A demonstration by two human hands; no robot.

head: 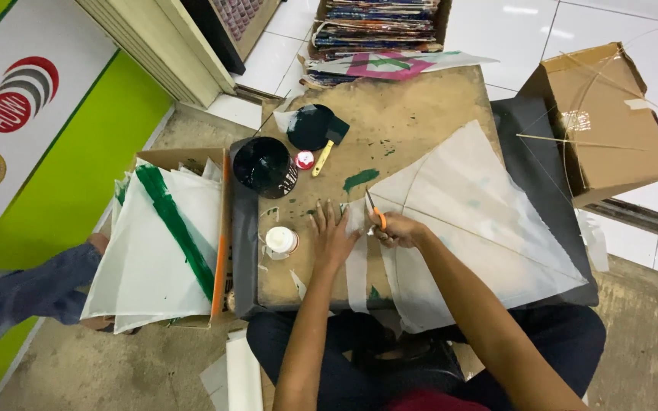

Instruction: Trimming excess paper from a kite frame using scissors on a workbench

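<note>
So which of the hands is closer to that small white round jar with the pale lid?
Left. The left hand lies flat on the table just right of the small white round jar; the right hand, holding orange-handled scissors, is farther right.

On the table (420, 106), the kite (481, 221) lies right of the paint can (264, 166), a box (603, 114) beyond it.

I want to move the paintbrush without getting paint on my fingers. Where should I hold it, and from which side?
Take the paintbrush by its pale wooden handle, coming from the near side of the table. The dark bristle end lies up against the black lid, probably wet, while the handle points down toward the person, bare and free, with the small red cap beside it.
</note>
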